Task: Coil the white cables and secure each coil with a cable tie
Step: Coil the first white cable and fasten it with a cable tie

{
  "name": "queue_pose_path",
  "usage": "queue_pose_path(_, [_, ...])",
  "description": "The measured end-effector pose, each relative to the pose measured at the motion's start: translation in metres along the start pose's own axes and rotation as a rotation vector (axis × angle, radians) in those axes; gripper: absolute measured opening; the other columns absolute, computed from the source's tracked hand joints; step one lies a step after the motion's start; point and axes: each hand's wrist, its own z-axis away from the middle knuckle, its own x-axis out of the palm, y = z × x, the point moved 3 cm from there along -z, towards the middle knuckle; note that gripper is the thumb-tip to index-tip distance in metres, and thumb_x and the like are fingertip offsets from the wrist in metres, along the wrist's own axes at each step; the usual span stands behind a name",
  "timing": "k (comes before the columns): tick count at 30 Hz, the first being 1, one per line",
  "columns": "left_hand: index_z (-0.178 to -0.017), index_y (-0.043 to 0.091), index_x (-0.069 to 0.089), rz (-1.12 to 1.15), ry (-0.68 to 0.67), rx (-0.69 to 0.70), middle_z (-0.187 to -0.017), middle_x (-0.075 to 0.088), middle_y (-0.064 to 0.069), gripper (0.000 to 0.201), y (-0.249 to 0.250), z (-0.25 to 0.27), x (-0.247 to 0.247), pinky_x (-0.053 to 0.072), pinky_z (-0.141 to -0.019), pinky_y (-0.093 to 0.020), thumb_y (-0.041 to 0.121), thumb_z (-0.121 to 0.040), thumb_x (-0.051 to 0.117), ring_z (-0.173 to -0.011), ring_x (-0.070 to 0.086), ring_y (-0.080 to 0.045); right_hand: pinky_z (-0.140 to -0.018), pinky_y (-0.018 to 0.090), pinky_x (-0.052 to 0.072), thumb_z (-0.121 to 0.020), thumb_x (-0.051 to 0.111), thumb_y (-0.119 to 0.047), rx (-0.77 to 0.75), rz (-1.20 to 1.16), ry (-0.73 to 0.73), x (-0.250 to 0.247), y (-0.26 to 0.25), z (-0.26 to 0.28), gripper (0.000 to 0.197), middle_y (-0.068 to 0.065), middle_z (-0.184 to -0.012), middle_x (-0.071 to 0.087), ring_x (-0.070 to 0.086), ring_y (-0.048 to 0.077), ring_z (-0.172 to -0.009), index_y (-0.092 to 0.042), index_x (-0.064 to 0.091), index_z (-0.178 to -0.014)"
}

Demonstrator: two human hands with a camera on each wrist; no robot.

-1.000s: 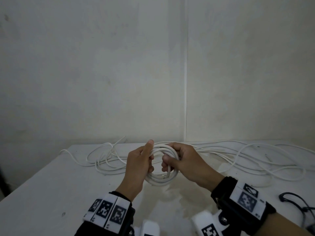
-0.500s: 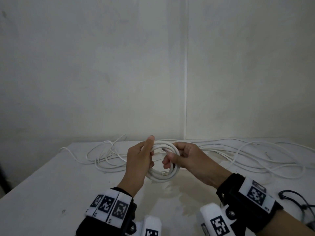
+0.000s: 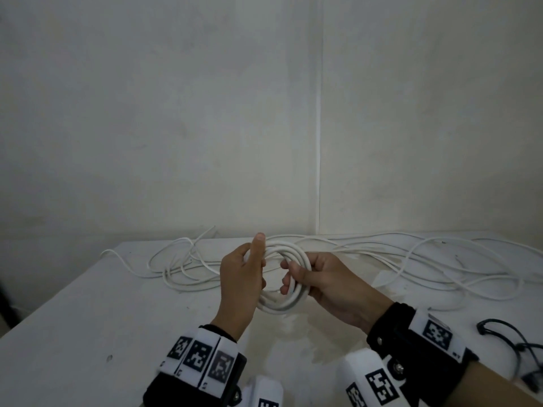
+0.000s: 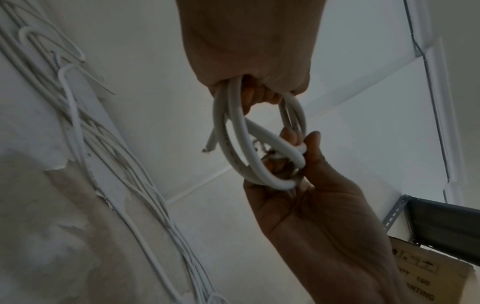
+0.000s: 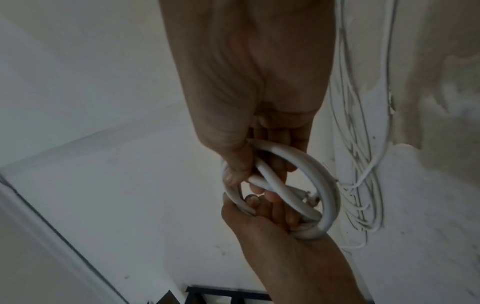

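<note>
The white cable coil is held above the table, between both hands, at the centre of the head view. It consists of several stacked loops of thick white cable forming a rough ring.

The left hand grips the left side of the coil. Its fingers are curled round the loops, and its thumb lies extended upward along the top-left arc of the ring. The left wrist view shows the loops emerging from the closed fingers, with a cut cable end projecting free beside them.

The right hand grips the right side of the coil. Its thumb presses on the outer face of the loops, and its fingers are wrapped behind and through the ring. The right wrist view shows one strand crossing diagonally over the others inside this grip.

Behind the hands, loose white cables lie spread across the far part of the table, from the left edge to the right edge, along the foot of the wall. A thin black cable lies on the table at the near right, well apart from the coil. Both wrists carry black bands with white marker tags.
</note>
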Motion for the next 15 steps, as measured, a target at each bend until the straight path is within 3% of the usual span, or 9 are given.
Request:
queue_pose_path(3, [-0.052,0.013,0.041,-0.051,0.019,0.056,-0.045,0.037,0.002,0.046,-0.002,0.002,0.0,0.03,-0.038,-0.018,0.032,-0.093,0.049,-0.04,0.035,-0.013,-0.064,0.022,0.052,-0.082,0.057,-0.013,-0.017,-0.076,0.087,0.001,0.008,-0.001,0.012,0.004,-0.063,0.064,0.064,0.015,-0.062,-0.003,0.063,-0.086])
queue_pose_path(7, [-0.052,0.015,0.043,-0.067,-0.01,0.111,-0.046,0.039,0.003,0.043,-0.007,0.01,0.005,0.033,-0.048,-0.025,0.032,-0.092,0.049,-0.046,0.038,-0.014,-0.065,0.02,0.052,-0.083,0.062,-0.002,-0.131,0.12,0.211,-0.003,0.011,-0.006,0.006,0.005,-0.071,0.067,0.065,0.014,-0.069,-0.006,0.066,-0.084])
queue_pose_path(10, [-0.052,0.017,0.047,-0.081,-0.024,0.145,-0.041,0.042,0.007,0.042,-0.006,0.011,0.006,0.034,-0.047,-0.02,0.032,-0.091,0.051,-0.042,0.039,-0.006,-0.062,0.022,0.048,-0.077,0.066,-0.007,-0.089,0.114,0.147,-0.004,0.007,-0.006,0.009,0.002,-0.068,0.066,0.065,0.011,-0.064,-0.005,0.066,-0.085])
queue_pose_path(12, [-0.052,0.017,0.046,-0.077,-0.015,0.159,-0.044,0.042,0.007,0.042,-0.002,0.007,0.003,0.034,-0.049,-0.025,0.031,-0.091,0.051,-0.045,0.04,-0.011,-0.064,0.021,0.049,-0.072,0.068,-0.014,-0.066,0.128,0.104,-0.006,0.003,-0.004,0.018,-0.002,-0.067,0.066,0.064,0.011,-0.067,-0.005,0.067,-0.087])
queue_pose_path(15, [-0.053,0.014,0.044,-0.062,0.013,0.148,-0.046,0.04,0.001,0.043,-0.001,0.003,-0.001,0.032,-0.053,-0.031,0.031,-0.091,0.051,-0.047,0.038,-0.017,-0.065,0.017,0.047,-0.077,0.068,-0.007,-0.065,0.268,0.077,-0.009,-0.005,-0.002,0.014,-0.003,-0.068,0.064,0.057,0.007,-0.066,-0.007,0.07,-0.091])
